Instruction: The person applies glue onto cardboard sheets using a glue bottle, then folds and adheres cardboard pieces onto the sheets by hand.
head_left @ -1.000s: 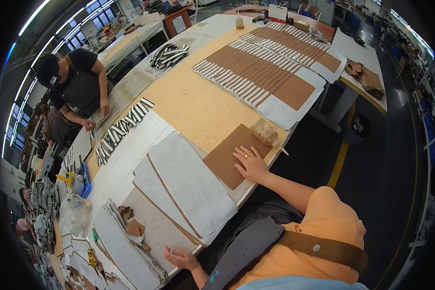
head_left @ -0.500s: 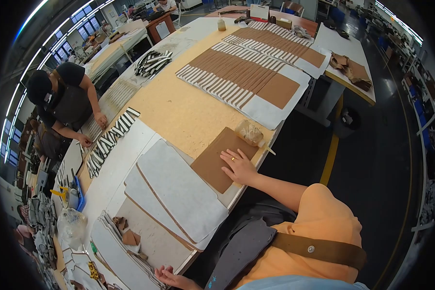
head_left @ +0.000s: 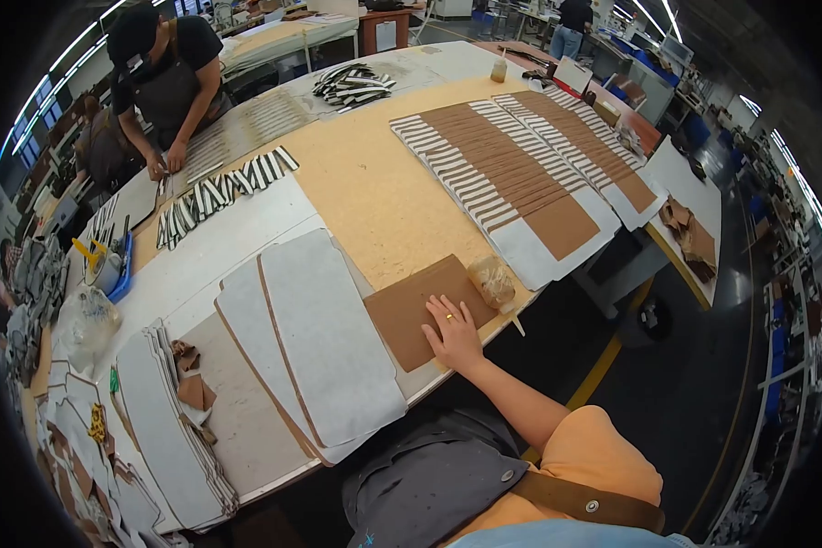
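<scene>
Brown sheet lies under spread right hand, left hand unseen, apron marking illegible.

The brown sheet at the centre looks matt and smooth — leather-like; the pale panels left of it look matt and papery. The jar beside the sheet seems cloudy plastic. At the left, the bag is crinkled, shiny clear plastic. The tan tabletop looks wood-like — faintly flecked.
</scene>
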{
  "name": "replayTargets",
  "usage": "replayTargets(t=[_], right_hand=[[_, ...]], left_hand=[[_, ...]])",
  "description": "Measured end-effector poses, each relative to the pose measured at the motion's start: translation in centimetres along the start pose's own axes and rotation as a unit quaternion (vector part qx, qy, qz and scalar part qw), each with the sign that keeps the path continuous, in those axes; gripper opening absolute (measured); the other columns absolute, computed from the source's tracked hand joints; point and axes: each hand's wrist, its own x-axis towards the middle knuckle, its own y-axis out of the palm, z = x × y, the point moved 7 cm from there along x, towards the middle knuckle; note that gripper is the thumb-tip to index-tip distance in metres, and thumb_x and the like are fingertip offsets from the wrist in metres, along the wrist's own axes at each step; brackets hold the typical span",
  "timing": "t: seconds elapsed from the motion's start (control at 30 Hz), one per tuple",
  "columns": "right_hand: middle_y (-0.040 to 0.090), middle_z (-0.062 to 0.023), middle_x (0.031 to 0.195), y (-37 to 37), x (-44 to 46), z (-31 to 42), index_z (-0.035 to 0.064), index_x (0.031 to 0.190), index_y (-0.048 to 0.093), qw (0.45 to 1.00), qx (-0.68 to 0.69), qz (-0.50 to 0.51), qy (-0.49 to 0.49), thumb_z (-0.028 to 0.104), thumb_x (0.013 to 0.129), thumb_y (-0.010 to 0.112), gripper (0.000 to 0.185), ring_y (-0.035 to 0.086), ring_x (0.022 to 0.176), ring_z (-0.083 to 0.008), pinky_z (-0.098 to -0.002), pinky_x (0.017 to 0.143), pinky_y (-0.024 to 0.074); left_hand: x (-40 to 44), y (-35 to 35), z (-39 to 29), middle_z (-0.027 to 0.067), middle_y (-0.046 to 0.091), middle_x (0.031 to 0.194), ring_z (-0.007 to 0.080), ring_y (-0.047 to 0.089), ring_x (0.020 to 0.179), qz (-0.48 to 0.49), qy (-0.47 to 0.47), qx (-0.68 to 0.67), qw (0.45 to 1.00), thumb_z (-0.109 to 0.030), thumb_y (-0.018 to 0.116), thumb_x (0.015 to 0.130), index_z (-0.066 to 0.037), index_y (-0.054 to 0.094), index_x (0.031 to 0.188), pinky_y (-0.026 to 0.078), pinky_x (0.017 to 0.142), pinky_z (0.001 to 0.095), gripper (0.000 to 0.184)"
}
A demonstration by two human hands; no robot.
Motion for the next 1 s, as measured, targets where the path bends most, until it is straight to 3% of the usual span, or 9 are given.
replayTargets(t=[0.5,1.0], right_hand=[[0.047,-0.0117,0.131,0.0,0.0,0.0,0.0024,0.122,0.048,1.000,0.007,-0.007,0.001,0.030,0.090,0.047,0.042,0.038,0.126,-0.0272,-0.0468,0.106,0.0231],[0.043,-0.0146,0.134,0.3,0.0,0.1,0.0026,0.126,0.044,1.000,-0.005,0.006,0.004,0.033,0.091,0.046,0.047,0.036,0.127,-0.0284,-0.0469,0.106,0.0222]], left_hand=[[2.0,-1.6,-1.6,0.0068,0.061,0.085,0.0176,0.055,0.074,-0.077,0.065,0.070,0.992,-0.027,0.054,0.089,-0.003,0.060,0.101,0.044,0.065,0.0305,0.027],[4.4,-0.7,-3.9,0.0073,0.062,0.086,0.0197,0.056,0.074,-0.060,0.078,0.104,0.990,-0.027,0.055,0.088,-0.004,0.062,0.098,0.045,0.065,0.0318,0.026]])
